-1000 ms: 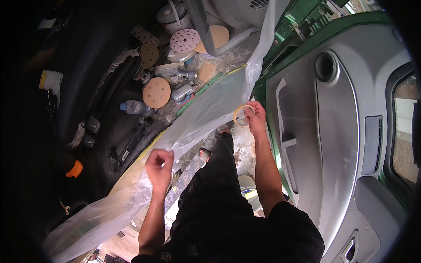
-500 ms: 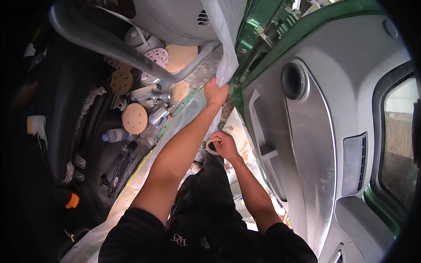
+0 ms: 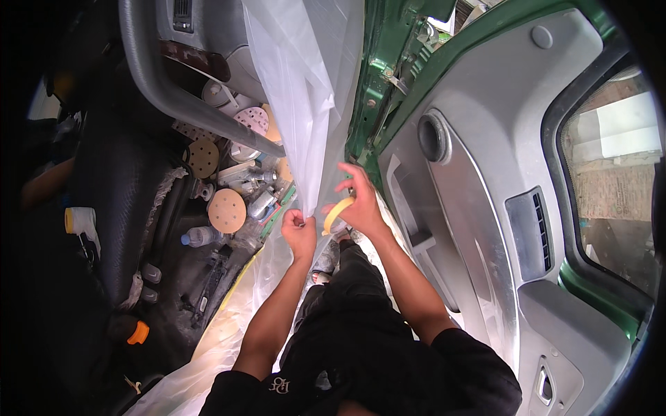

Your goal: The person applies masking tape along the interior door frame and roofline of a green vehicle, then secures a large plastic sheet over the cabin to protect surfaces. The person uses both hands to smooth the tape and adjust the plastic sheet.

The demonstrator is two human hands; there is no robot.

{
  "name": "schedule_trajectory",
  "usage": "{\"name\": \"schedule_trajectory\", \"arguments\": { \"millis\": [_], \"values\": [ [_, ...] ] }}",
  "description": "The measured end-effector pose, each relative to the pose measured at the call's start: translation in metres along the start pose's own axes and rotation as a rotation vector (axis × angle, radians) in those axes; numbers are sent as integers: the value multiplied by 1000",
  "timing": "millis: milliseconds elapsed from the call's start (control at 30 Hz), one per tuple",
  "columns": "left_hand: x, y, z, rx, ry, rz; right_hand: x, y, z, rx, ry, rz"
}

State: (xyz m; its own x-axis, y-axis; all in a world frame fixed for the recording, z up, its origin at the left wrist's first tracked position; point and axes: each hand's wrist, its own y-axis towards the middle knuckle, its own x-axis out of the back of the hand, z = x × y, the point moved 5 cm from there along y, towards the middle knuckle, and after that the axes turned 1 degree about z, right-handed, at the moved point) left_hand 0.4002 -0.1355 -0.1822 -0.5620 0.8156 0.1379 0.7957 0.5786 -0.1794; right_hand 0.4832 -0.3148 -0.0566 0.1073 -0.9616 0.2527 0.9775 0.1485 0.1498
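My left hand (image 3: 300, 237) is closed in a pinch on translucent plastic sheeting (image 3: 295, 97), which hangs in gathered folds down to the fingers. Just right of it is my right hand (image 3: 366, 208), carrying a roll of yellowish masking tape (image 3: 337, 213) against the thumb side. Some of that hand's fingers stretch upward, apart from the roll. How the thumb sits in the ring is partly hidden. More of the sheeting runs down past my left forearm along the door sill.
On my right stands an open grey-lined vehicle door (image 3: 479, 229) with a green frame. Left are a black seat (image 3: 132, 201), a grey grab bar (image 3: 201, 114), sanding discs (image 3: 227, 211), a plastic bottle (image 3: 201, 236) and tools on the cab floor. My feet are below, between sill and door.
My left hand has come down and nearer with the sheeting, which now spreads wider above it. My right hand has risen slightly, its fingers opening out beside the tape roll.
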Motion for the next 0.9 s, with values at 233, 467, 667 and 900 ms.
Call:
{"name": "schedule_trajectory", "arguments": {
  "millis": [233,467,667,900],
  "values": [
    [32,-45,16,16,236,49,-50,19,93,86,11,-8],
    [103,-34,-46,-71,184,-17,-59,-36,104,366,-91,-15],
    [68,-38,-368,-774,-12,130,-76,-45,140,601,-134,43],
    [30,-10,-473,-879,74,-176,-95,-47,142,658,-220,203]
  ]
}}
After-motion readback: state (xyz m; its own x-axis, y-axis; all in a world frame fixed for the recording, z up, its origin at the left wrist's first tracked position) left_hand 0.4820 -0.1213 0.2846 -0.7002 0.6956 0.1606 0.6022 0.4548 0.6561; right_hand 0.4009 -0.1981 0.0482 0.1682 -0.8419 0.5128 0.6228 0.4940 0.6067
